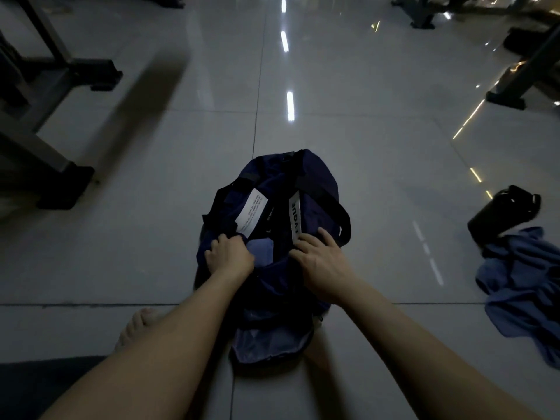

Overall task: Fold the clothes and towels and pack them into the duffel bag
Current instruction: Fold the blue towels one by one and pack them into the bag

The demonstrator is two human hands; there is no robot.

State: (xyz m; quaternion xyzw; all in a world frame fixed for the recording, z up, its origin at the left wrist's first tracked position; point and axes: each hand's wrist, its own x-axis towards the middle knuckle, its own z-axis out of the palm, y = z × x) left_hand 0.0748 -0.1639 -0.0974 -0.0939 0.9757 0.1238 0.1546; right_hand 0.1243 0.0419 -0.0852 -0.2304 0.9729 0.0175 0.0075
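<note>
The navy duffel bag (315,207) is sitting open on the floor (363,131), a blue cloth (260,248) lying inside its mouth. The left hand (228,254) is gripping the bag's left rim, while the right hand (321,265) is pressing its spread, straight fingers on the right rim. A crumpled blue garment (521,286) is lying well to the bag's right.
</note>
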